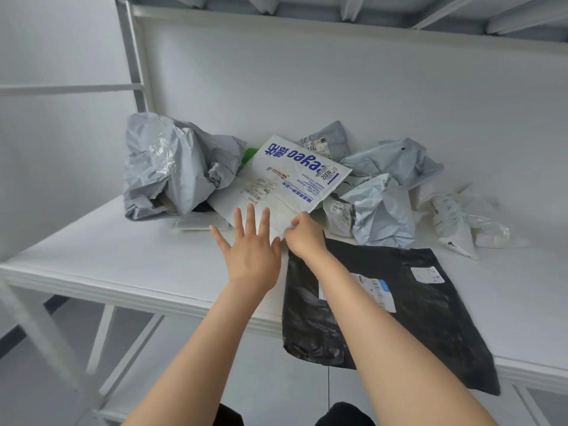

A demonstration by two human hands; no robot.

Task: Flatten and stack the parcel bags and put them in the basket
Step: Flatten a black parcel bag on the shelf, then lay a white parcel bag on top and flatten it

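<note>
**Parcel bag [292, 176], white with blue print: at both our hands**

Item 1. The white printed bag lies mostly flat on the white table [123, 259], tilted, its far end resting up against the pile behind it. Its near edge is at our hands.

Item 2. Our left hand [250, 250]: open flat, fingers straight and spread, fingertips lying on the near edge of the white printed bag, palm on the table just in front of it. It grips nothing.

Item 3. Our right hand [304, 236]: just beside the left, fingers curled, pinching the near right corner of the same bag.

Item 4. Black bag [415, 318]: flat, bearing white labels, near right of the table, its front hanging over the table edge. Our right forearm crosses above its left corner.

Item 5. Large grey bag [166, 167]: crumpled and bulky, left of the white printed bag and touching it.

Item 6. Smaller grey bags [387, 192]: crumpled, heaped to the right and behind.

Item 7. Pale see-through bags [455, 222]: crumpled, far right of the heap.

Item 8. A scrap of green [250, 155] shows behind the printed bag; we cannot tell what it is.
</note>
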